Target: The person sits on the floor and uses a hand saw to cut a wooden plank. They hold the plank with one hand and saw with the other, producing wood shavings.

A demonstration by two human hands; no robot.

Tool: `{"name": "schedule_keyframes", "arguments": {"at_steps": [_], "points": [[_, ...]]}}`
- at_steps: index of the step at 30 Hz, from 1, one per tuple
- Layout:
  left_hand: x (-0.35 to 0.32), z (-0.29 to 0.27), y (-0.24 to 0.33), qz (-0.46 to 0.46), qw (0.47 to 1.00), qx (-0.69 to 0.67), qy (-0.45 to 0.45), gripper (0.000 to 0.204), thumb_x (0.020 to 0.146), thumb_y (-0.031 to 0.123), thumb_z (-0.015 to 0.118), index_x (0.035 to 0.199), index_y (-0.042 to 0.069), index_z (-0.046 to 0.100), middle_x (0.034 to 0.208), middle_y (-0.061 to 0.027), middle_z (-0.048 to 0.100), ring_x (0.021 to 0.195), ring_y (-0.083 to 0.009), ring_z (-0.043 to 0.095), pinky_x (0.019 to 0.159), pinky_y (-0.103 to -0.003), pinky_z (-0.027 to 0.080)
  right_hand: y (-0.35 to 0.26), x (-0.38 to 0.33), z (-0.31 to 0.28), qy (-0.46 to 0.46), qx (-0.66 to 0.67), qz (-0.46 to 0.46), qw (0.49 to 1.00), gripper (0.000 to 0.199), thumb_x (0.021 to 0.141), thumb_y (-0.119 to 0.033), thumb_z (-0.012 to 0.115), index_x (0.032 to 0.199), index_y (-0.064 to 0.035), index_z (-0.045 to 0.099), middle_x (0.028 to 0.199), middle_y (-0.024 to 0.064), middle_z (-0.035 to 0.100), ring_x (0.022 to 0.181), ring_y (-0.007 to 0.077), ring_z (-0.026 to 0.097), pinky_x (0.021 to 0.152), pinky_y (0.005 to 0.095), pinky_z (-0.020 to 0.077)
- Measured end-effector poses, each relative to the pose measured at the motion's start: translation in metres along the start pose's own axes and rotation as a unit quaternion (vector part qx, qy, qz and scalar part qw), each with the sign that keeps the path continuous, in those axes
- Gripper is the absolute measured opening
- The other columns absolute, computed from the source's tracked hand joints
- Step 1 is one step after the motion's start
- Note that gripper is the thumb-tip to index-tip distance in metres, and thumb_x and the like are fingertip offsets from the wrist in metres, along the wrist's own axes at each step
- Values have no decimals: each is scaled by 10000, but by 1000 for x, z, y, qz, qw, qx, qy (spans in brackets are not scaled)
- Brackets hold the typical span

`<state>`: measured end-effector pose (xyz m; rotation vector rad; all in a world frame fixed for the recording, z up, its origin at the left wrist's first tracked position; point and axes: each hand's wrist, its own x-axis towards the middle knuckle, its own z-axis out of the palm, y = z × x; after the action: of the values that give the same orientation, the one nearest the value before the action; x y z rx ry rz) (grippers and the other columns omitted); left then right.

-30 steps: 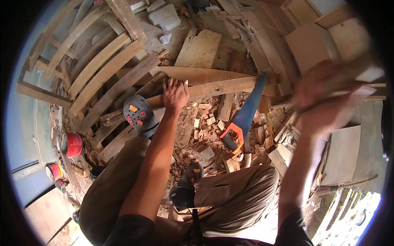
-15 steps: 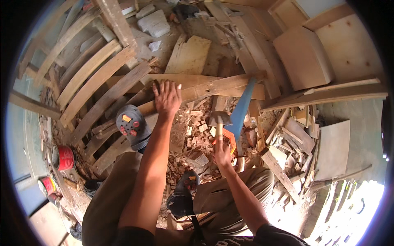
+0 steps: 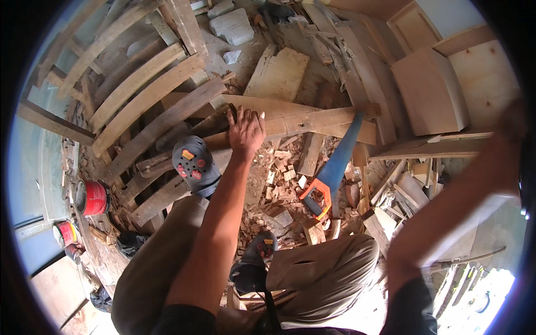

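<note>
My left hand (image 3: 247, 133) rests on a long wooden plank (image 3: 315, 120), fingers stretched and spread across it. Beside that hand, my shoe (image 3: 195, 162) is against the same wood. A handsaw with a blue blade (image 3: 339, 159) and an orange-and-black handle leans with its tip on the plank's right end, handle down among the offcuts. My right arm reaches out to the far right. At its end my right hand (image 3: 511, 120) is dark and smeared at the picture's rim, so its fingers and anything in them cannot be made out.
Wood chips and small blocks (image 3: 287, 174) litter the floor between my feet. Curved slats (image 3: 151, 106) stand at the left, near a red can (image 3: 94, 197). Plywood panels (image 3: 430, 92) and a ledge line the right, with scrap wood below. A pale stone (image 3: 231, 27) lies at the back.
My right hand, which held a hammer beside the saw handle, has swung up and out to the far right; the hammer is out of sight. My left hand stays on the plank.
</note>
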<state>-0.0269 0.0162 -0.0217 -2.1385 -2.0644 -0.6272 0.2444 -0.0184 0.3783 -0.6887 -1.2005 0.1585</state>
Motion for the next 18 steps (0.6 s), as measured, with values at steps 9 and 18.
{"name": "schedule_keyframes", "arguments": {"at_steps": [9, 18], "points": [[-8, -9, 3, 45, 995, -75, -44, 417, 991, 389, 494, 1243, 58, 527, 1296, -179, 583, 1308, -313, 497, 1126, -581, 281, 50, -372, -105, -125, -130, 774, 607, 517, 1001, -568, 485, 808, -88, 458, 574, -2, 399, 473, 123, 407, 412, 291, 327], [21, -22, 11, 66, 961, 36, -264, 993, 687, 688, 752, 1417, 77, 471, 1406, -143, 556, 1332, -275, 484, 1172, -537, 243, 45, -413, -122, -213, -261, 675, 656, 499, 967, -494, 627, 749, -53, 540, 593, 29, 532, 443, 156, 495, 412, 324, 379]]}}
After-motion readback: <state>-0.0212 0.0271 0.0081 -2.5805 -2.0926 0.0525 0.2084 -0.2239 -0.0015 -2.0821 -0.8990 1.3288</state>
